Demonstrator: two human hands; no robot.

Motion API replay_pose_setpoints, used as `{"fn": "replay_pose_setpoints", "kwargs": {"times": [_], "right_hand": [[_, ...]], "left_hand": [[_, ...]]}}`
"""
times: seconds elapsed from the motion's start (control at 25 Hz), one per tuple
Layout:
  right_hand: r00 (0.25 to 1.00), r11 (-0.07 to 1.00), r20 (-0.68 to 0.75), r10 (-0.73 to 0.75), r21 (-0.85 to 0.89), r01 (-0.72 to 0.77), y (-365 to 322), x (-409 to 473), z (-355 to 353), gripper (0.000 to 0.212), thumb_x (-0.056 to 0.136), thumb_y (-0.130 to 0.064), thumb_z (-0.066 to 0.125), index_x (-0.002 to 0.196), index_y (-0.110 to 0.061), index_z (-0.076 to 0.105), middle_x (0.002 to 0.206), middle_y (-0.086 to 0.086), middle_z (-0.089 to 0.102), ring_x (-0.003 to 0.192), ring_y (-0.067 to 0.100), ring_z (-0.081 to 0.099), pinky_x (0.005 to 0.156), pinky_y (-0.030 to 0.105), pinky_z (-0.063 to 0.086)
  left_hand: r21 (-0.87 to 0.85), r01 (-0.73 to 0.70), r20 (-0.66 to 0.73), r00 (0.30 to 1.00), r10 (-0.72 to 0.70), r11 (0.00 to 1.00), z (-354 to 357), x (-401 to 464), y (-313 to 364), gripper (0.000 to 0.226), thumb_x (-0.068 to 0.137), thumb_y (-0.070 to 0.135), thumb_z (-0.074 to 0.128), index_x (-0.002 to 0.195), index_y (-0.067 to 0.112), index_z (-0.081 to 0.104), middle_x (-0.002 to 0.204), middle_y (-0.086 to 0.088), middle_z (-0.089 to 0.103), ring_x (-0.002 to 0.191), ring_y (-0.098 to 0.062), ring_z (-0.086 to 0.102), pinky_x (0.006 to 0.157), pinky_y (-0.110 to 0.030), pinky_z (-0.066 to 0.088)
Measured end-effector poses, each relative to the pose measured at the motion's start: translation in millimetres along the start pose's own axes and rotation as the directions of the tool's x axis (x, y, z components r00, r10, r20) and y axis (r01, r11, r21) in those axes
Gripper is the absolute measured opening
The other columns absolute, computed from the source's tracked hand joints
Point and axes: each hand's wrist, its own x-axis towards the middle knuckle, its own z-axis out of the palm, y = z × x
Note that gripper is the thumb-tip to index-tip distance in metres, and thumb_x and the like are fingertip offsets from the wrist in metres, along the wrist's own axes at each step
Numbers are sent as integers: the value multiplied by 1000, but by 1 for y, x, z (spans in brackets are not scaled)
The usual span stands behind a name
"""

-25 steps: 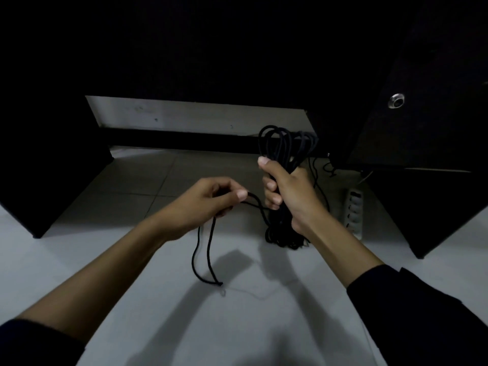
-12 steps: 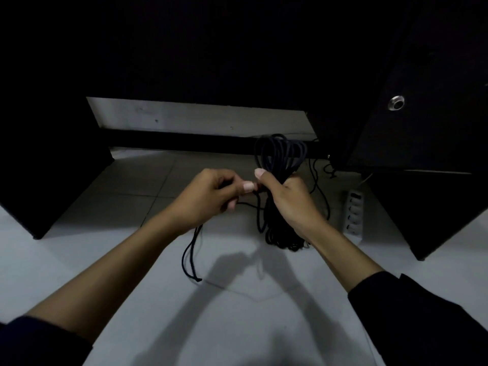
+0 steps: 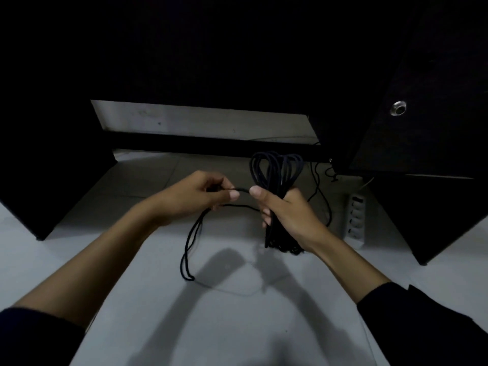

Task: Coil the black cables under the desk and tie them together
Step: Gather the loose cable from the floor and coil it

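My right hand (image 3: 284, 211) grips a coiled bundle of black cable (image 3: 276, 170) upright above the floor; its loops stick out above my fist and its lower end hangs below. My left hand (image 3: 200, 195) pinches the loose free end of the cable (image 3: 190, 247) just left of the bundle. That free end runs from the bundle across to my left fingers and then hangs down as a doubled strand toward the pale floor. More thin black cable (image 3: 323, 199) trails on the floor behind the bundle.
A white power strip (image 3: 356, 220) lies on the floor to the right, beside a dark desk panel (image 3: 422, 128) with a round metal fitting (image 3: 398, 108). Another dark desk side stands at the left. A pale wall strip runs along the back.
My left hand has moved up and right toward the bundle with the free end, so the hanging strand rose. My right hand lowered the bundle slightly.
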Motion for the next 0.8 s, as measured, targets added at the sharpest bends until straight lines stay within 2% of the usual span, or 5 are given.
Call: {"fn": "replay_pose_setpoints", "kwargs": {"times": [0.08, 0.24, 0.4, 0.64, 0.8], "right_hand": [[1000, 999, 19, -4, -44, 5, 2, 0, -2, 42, 93, -25, 61, 58, -8, 47, 51, 3, 44, 49, 16, 47, 56, 31, 44], [999, 994, 18, -43, -96, 44, 6, 2, -1, 31, 93, -24, 61, 76, 2, 58, 61, 4, 49, 59, 16, 50, 64, 31, 43], [999, 997, 15, -47, -61, 48, 5, 6, 8, 3, 93, -18, 61, 93, -19, 64, 71, -7, 57, 68, 3, 55, 68, 20, 46], [1000, 999, 0, 30, -25, -30, 11, -2, 19, 3, 93, -19, 61, 91, -20, 64, 74, -2, 59, 66, 4, 55, 62, 15, 46], [999, 997, 7, 54, 51, -54, 10, -3, 29, 27, 94, -18, 59, 68, -23, 58, 54, -15, 58, 53, -5, 52, 56, 9, 41]], "left_hand": [[-173, -18, -89, 996, 2, 985, 4, 0, 2, 17, 92, 18, 59, 108, 14, 59, 81, -6, 56, 74, -10, 57, 72, -20, 50], [-558, -80, -224, 973, -56, 826, 13, 8, 11, 39, 94, 5, 54, 130, 15, 44, 89, -7, 57, 86, -13, 61, 78, -16, 55], [-627, -169, -353, 932, -84, 761, 23, 12, 19, 37, 91, 0, 56, 122, 13, 40, 92, -9, 59, 92, -17, 62, 76, -17, 56], [-766, -273, -451, 873, -185, 582, 29, 22, 22, 45, 84, -15, 57, 119, 11, 45, 96, -1, 47, 89, -9, 54, 82, -18, 53], [-827, -347, -464, 866, -189, 443, 40, 31, 26, 32, 85, -17, 54, 100, 11, 54, 85, 0, 48, 84, -9, 54, 84, -17, 52]]}}
